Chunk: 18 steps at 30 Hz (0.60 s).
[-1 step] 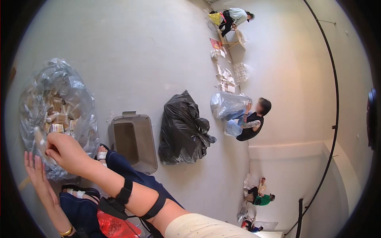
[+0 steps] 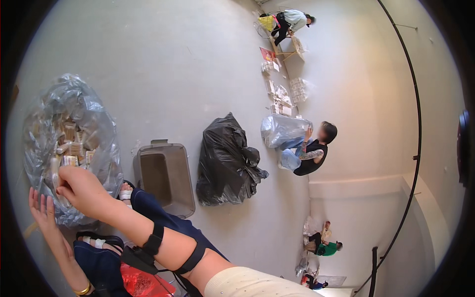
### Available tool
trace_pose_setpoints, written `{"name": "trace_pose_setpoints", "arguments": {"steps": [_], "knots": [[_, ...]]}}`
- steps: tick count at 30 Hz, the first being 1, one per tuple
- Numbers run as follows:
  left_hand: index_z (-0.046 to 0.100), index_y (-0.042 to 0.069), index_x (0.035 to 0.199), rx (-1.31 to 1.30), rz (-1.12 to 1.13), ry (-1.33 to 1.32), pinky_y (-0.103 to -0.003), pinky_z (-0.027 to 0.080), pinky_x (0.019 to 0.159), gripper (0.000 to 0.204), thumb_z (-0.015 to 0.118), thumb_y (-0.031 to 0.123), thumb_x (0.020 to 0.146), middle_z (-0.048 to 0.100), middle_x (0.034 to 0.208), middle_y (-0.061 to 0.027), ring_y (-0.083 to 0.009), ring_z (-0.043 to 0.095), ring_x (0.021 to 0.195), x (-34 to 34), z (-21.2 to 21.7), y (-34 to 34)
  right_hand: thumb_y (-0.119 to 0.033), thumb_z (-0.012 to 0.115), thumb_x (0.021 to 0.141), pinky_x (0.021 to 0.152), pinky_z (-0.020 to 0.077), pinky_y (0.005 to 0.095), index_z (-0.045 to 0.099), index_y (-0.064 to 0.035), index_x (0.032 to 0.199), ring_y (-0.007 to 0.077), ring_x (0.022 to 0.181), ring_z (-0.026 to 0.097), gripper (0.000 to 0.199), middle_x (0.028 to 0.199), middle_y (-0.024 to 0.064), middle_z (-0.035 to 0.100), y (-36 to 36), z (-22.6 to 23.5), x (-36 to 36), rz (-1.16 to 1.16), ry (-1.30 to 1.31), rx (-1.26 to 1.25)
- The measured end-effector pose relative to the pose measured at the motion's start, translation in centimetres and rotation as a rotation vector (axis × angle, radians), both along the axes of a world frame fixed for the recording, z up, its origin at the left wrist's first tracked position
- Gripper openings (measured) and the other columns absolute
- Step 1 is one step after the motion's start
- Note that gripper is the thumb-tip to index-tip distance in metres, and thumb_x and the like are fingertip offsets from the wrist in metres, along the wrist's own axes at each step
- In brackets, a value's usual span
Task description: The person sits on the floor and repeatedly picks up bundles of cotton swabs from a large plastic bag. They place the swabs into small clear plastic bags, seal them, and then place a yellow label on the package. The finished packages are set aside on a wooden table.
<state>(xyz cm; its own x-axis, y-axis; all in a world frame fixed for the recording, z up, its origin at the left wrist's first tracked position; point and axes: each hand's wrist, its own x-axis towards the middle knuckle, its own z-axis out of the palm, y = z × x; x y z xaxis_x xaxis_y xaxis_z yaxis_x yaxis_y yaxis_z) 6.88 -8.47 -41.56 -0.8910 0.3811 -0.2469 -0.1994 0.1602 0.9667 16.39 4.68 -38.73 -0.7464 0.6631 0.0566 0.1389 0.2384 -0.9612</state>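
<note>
A large clear plastic bag (image 2: 101, 119) stands wide at the left, filled with small packs of thin sticks (image 2: 76, 148) that look like cotton swabs. My right hand (image 2: 81, 190) is over its near side, fingers curled together in a pinch. A slim, pale pack (image 2: 53, 171) juts out from its fingertips, partly covered by the hand. Below and to the left, my left hand (image 2: 44, 213) is beside the bag's near edge with its fingers stretched out and nothing in them.
A grey-brown plastic bin (image 2: 190, 198) sits right of the bag, then a knotted black bag (image 2: 225, 163). A red bag (image 2: 143, 279) lies by my legs. Farther off, a seated person (image 2: 314, 153) handles a clear bag (image 2: 282, 129); other people sit along the wall.
The pale pack at my right fingertips was blurred and leaned more to the left; now it looks sharper and more upright. My left hand has shifted slightly left.
</note>
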Motion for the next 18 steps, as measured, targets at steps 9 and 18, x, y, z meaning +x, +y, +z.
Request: {"name": "trace_pose_setpoints", "arguments": {"steps": [9,18], "knots": [[0.056,0.002,0.095,-0.013,-0.439,-0.006,-0.020,0.038,0.076,0.017,0.051,0.018,0.099,0.054,0.085,-0.0003,-0.0064,0.048,0.081,0.5,-0.2,0.5,-0.006,0.064,0.070,0.061,0.0421,0.0456,0.049,-0.0011,0.066,0.0391,0.069,0.054,0.016,0.068,0.0166,0.054,-0.6,-1.5,0.2,-0.029,-0.020,0.146],[0.051,0.007,0.088,0.038,-0.539,-0.016,-0.018,0.038,0.067,0.016,0.048,0.018,0.099,0.047,0.081,0.0043,-0.0019,0.045,0.077,0.6,-0.6,1.2,-0.007,0.065,0.065,0.062,0.0439,0.0454,0.054,-0.0018,0.061,0.0397,0.068,0.057,0.013,0.065,0.0181,0.056,-0.4,-2.3,0.4,-0.015,-0.063,0.238]]}}
